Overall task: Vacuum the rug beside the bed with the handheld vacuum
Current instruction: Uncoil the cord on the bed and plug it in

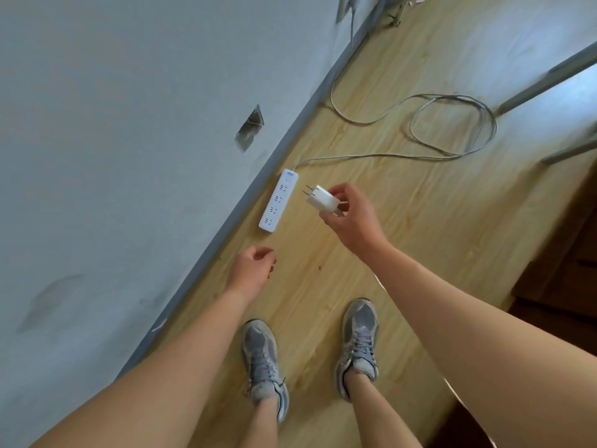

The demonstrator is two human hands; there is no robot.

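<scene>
The right hand [352,218] pinches a plug [323,200], prongs aimed at the strip [277,200], likely for plugging in; the left hand [252,268] hangs loosely curled, empty; vacuum and rug are not visible.

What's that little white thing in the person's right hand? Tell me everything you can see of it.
It is a small white charger plug, a rounded block that looks like glossy plastic, with two flat metal prongs at one end. The right hand pinches it, held above the floor, prongs aimed toward the white power strip, not plugged in.
</scene>
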